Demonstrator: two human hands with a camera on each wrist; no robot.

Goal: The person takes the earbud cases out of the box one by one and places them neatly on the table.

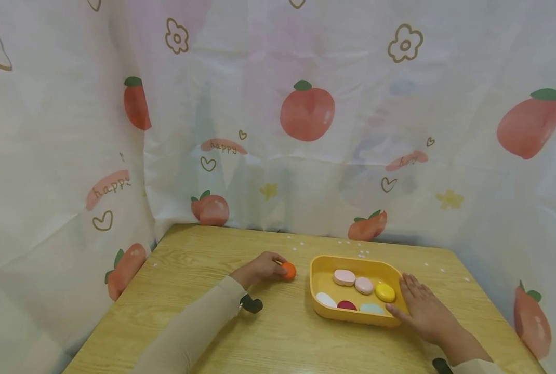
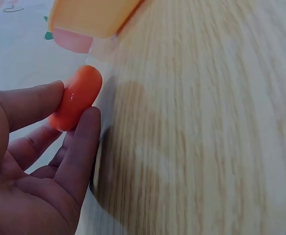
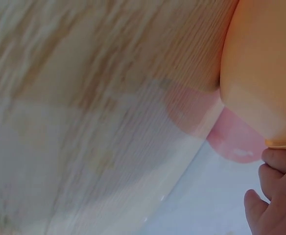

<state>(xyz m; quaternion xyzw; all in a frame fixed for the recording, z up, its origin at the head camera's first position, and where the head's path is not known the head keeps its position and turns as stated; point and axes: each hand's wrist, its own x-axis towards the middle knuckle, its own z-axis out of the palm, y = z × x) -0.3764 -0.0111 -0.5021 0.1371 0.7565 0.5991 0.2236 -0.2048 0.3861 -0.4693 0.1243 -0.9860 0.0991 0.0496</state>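
Observation:
My left hand (image 1: 265, 267) pinches a small glossy orange rounded piece (image 1: 289, 271) between thumb and fingers, left of a yellow tray (image 1: 325, 259). Close up in the left wrist view, the orange piece (image 2: 79, 95) looks like a thick, smooth-edged disc seen edge-on, held just beside the tabletop. My right hand (image 1: 425, 310) rests against the tray's right end, its fingers extended along the rim and the thumb at the front corner. The right wrist view shows those fingers (image 3: 275, 181) at the rim of the tray (image 3: 265, 63).
Inside the tray lie two pale pink pieces (image 1: 344, 277), a yellow piece (image 1: 385, 292), a white one (image 1: 326, 299), a dark red one (image 1: 346, 305) and a pale green one (image 1: 371, 308). A fruit-printed curtain (image 1: 259, 78) surrounds the wooden table (image 1: 278, 337).

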